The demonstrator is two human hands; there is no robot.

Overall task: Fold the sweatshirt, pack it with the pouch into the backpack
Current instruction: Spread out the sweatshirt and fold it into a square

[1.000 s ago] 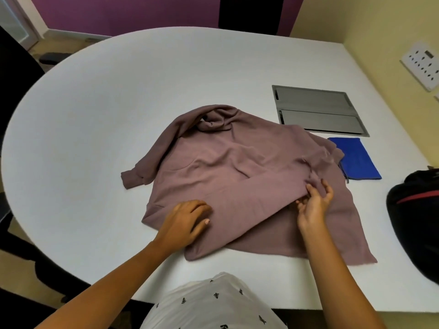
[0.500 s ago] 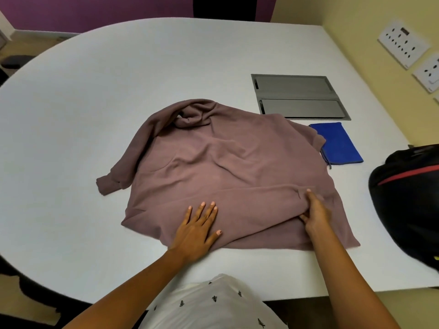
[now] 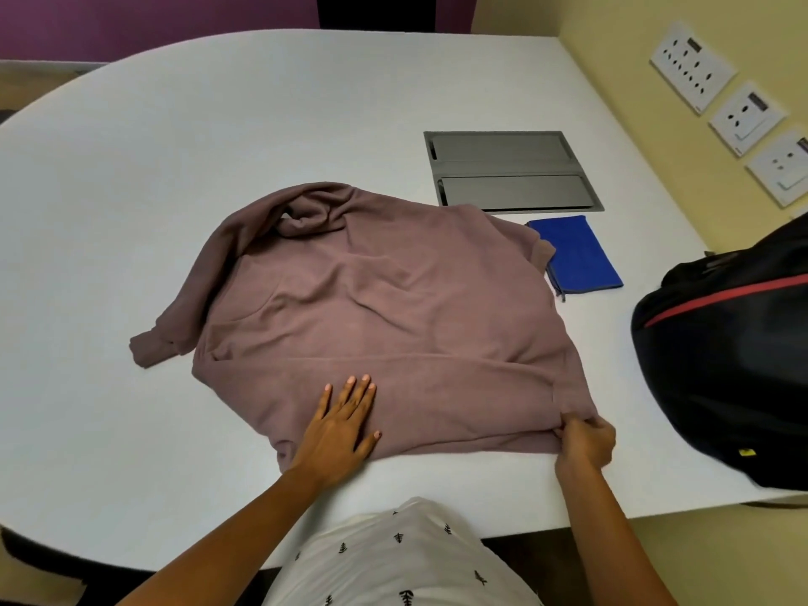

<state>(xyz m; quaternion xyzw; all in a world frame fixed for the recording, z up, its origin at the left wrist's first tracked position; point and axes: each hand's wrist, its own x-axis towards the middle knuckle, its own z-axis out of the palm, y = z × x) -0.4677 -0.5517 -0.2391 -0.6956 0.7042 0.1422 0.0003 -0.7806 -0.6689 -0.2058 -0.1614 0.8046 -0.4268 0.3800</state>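
Note:
A mauve sweatshirt [image 3: 376,308] lies spread on the white table [image 3: 131,212], one sleeve trailing to the left and the hood bunched at the far side. My left hand [image 3: 343,424] rests flat on its near hem, fingers apart. My right hand [image 3: 583,443] pinches the hem's near right corner. A blue pouch [image 3: 577,255] lies flat just right of the sweatshirt, its left edge partly under a cuff. The black backpack [image 3: 726,365] with a red stripe sits at the table's right edge.
A grey cable-access panel [image 3: 509,170] is set into the table beyond the pouch. Wall sockets [image 3: 743,111] line the yellow wall on the right. The table's near edge runs just below my hands.
My right hand has drawn the right hem corner toward me and to the right, flattening the sweatshirt's lower part. The left hand has stayed pressed flat on the hem.

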